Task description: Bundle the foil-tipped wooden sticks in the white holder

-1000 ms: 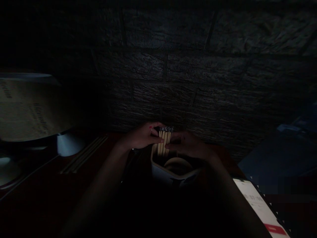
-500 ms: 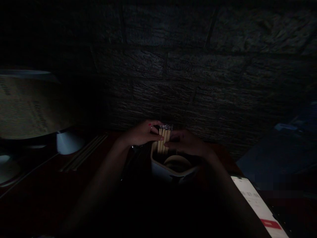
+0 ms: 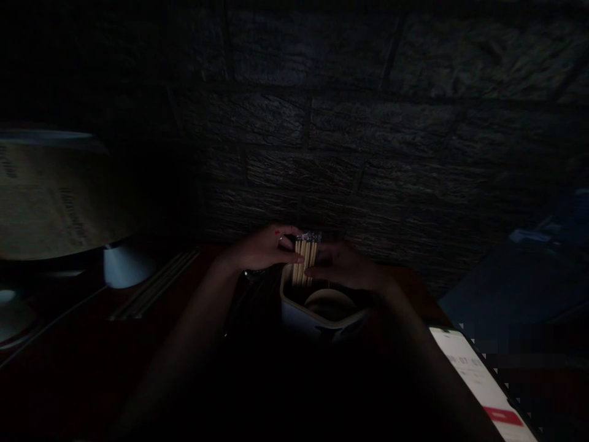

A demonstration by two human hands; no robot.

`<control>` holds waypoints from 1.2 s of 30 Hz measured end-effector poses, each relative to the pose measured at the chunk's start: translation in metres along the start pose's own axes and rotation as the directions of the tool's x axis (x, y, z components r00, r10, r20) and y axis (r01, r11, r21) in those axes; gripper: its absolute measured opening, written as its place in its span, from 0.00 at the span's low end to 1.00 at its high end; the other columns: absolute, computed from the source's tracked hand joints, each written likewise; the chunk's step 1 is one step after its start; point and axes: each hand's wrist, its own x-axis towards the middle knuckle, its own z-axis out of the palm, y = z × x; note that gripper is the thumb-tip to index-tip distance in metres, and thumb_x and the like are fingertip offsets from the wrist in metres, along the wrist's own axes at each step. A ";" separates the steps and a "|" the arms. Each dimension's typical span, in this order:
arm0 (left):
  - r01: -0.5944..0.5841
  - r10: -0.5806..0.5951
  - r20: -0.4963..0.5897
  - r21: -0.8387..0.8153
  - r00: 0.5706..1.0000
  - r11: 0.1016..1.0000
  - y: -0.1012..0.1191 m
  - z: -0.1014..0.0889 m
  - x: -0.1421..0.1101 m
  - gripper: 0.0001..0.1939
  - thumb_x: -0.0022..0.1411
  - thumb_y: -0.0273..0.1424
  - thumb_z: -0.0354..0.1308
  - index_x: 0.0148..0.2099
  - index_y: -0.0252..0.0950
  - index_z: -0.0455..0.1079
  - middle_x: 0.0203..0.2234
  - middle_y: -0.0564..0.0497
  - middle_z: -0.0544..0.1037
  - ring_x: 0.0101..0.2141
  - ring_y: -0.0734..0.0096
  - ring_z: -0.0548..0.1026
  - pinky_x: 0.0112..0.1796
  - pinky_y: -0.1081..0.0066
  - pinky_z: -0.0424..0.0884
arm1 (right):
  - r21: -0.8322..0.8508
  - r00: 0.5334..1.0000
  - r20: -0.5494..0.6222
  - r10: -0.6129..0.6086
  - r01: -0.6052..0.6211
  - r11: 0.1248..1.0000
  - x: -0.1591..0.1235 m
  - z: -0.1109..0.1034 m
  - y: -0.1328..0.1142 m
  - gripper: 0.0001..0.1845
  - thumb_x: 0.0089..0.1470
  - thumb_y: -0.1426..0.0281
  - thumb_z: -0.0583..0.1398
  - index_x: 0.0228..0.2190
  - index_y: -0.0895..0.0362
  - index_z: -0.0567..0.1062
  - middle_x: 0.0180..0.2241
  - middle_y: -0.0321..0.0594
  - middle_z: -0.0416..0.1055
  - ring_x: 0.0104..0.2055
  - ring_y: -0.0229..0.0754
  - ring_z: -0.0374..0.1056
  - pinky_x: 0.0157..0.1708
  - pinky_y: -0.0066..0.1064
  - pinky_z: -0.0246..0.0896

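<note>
A bundle of pale wooden chopsticks stands upright at the back left of an angular, light-walled box. Clear plastic seems to cover the tops of the sticks. My left hand, with a ring and a red mark, grips the bundle from the left, thumb across its front. From the right, my right hand holds the same bundle with its thumb lower down; its other fingers are in shadow. Inside the box, in front of the chopsticks, lies a round, pale-rimmed thing.
Several loose chopsticks lie on the dark table at left, beside a white cup-like object. A large printed lampshade-like form fills the far left. At right lies a lit phone. Behind stands a stone-textured wall.
Hardly anything differs. Both hands stay on the chopstick bundle, with only a very slight shift of the fingers; the box stays in place.
</note>
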 end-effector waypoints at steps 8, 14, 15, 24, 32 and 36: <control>-0.014 0.014 0.042 -0.010 0.999 1.000 -0.003 -0.002 -0.001 0.23 0.54 0.35 0.65 0.51 0.32 0.69 0.24 0.55 0.75 0.24 0.75 0.70 0.24 0.76 0.59 | 0.054 0.999 0.040 0.006 -0.008 0.998 0.001 0.001 -0.001 0.20 0.51 0.70 0.64 0.47 0.58 0.74 0.42 0.42 0.77 0.43 0.43 0.73 0.42 0.34 0.67; -0.012 0.011 -0.012 -0.038 1.000 0.999 0.005 -0.001 -0.004 0.24 0.53 0.33 0.66 0.51 0.32 0.68 0.31 0.50 0.80 0.31 0.69 0.76 0.31 0.73 0.66 | 0.045 0.999 0.044 -0.023 0.021 0.999 0.001 0.000 0.001 0.21 0.50 0.70 0.65 0.47 0.57 0.74 0.44 0.42 0.76 0.45 0.44 0.72 0.44 0.35 0.67; -0.007 0.006 -0.030 -0.031 1.000 1.000 0.007 -0.001 -0.004 0.24 0.53 0.33 0.66 0.51 0.32 0.68 0.33 0.49 0.80 0.33 0.68 0.77 0.33 0.72 0.67 | 0.026 0.999 0.043 -0.024 0.023 0.999 0.001 0.000 0.001 0.21 0.50 0.70 0.65 0.48 0.57 0.74 0.44 0.42 0.76 0.46 0.44 0.72 0.44 0.34 0.67; -0.031 0.029 -0.075 -0.017 0.997 0.999 0.011 0.001 -0.003 0.24 0.53 0.33 0.66 0.52 0.33 0.68 0.35 0.48 0.81 0.37 0.64 0.78 0.37 0.69 0.70 | 0.004 1.000 0.019 -0.021 0.021 1.000 -0.002 -0.002 -0.003 0.17 0.50 0.67 0.65 0.43 0.58 0.75 0.37 0.40 0.76 0.36 0.39 0.71 0.35 0.30 0.65; -0.038 0.038 -0.092 0.000 0.995 0.999 0.016 0.006 -0.002 0.25 0.53 0.34 0.66 0.53 0.33 0.68 0.36 0.48 0.81 0.37 0.64 0.77 0.37 0.69 0.69 | 0.027 0.999 -0.033 -0.005 0.005 1.000 -0.010 -0.012 -0.015 0.11 0.50 0.65 0.65 0.34 0.59 0.76 0.32 0.37 0.75 0.34 0.37 0.70 0.34 0.28 0.63; -0.054 0.055 -0.100 0.018 0.993 0.998 0.015 0.008 -0.001 0.25 0.53 0.34 0.66 0.52 0.33 0.68 0.36 0.49 0.80 0.37 0.65 0.77 0.37 0.69 0.69 | -0.017 0.997 -0.072 -0.014 0.013 1.000 -0.012 -0.016 -0.014 0.11 0.51 0.64 0.64 0.33 0.58 0.78 0.32 0.38 0.75 0.35 0.38 0.70 0.36 0.29 0.63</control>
